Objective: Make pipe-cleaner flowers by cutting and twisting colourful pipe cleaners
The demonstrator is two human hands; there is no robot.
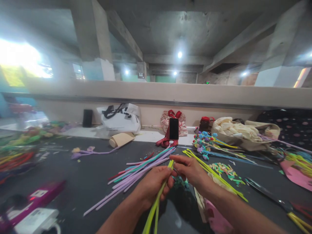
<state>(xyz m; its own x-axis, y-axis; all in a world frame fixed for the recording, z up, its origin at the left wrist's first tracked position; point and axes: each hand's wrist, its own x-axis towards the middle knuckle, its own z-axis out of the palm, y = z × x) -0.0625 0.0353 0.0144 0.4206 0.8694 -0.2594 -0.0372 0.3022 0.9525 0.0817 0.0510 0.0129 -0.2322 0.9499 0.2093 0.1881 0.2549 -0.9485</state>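
Observation:
My left hand point(152, 183) is closed around a few lime-green pipe cleaners point(156, 208) that run down toward me. My right hand point(190, 169) pinches the upper tips of the same green pipe cleaners, just above the left hand. Both hands hover over a dark table point(80, 182). Right behind the hands lies a fanned bundle of lilac, teal and red pipe cleaners point(138, 172). To the right of my right hand a bundle of yellow-green pipe cleaners point(214, 172) stretches diagonally.
A phone point(174, 128) stands on a red holder at the back. Finished pipe-cleaner flowers point(207, 143) and short cut bits point(225, 170) lie to the right. Scissors point(268, 195), a white bag point(120, 120), a cream cloth bag point(241, 130) and purple boxes point(36, 198) ring the work area.

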